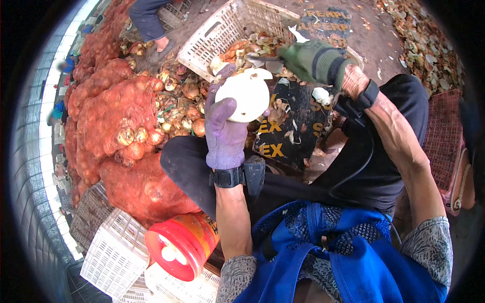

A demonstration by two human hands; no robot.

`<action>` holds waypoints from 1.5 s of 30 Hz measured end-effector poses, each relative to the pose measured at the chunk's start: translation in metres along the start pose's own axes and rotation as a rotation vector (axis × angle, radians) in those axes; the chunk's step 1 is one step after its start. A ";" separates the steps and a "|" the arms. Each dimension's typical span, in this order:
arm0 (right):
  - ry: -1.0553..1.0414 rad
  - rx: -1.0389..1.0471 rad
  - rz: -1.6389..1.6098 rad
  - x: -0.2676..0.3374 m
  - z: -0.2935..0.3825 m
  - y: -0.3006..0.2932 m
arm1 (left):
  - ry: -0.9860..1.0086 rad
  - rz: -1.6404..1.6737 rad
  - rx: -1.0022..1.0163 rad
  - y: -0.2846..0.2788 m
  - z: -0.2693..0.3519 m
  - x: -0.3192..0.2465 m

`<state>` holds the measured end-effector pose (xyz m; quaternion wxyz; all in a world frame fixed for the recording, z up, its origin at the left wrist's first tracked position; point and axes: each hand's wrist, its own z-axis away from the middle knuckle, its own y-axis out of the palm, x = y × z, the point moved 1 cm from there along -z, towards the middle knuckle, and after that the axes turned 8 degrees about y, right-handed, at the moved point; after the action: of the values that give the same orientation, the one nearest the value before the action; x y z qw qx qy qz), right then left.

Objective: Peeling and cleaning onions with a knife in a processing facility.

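Observation:
My left hand (225,125), in a purple glove, holds a large peeled white onion (242,95) upright, with the thumb across its near side. To its right my right hand (312,60), in a green glove, is closed around a knife (261,58); its handle is hidden in the fist and its blade, blurred, points left above the onion. Both hands are over the near edge of a white plastic crate (208,39) that holds onion skins and scraps (246,49). A piece of white onion (322,96) lies below my right hand on a black printed board (282,132).
Red mesh sacks of onions (117,110) are piled at the left, beside loose unpeeled onions (189,91). A red bucket (193,242) with white onions stands near white crates (115,250) at the lower left. Another person's leg (147,19) is at the top. Onion peels (428,49) cover the upper right floor.

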<state>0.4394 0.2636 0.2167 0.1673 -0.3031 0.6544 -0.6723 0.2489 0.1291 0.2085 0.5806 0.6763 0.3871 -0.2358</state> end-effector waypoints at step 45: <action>-0.290 -0.402 -0.130 0.053 0.040 -0.013 | 0.124 -0.199 -0.184 0.025 -0.002 0.002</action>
<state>0.4262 0.2002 0.2378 0.1523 -0.4651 0.7230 -0.4876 0.2699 0.1303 0.2227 0.5889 0.5918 0.5073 -0.2135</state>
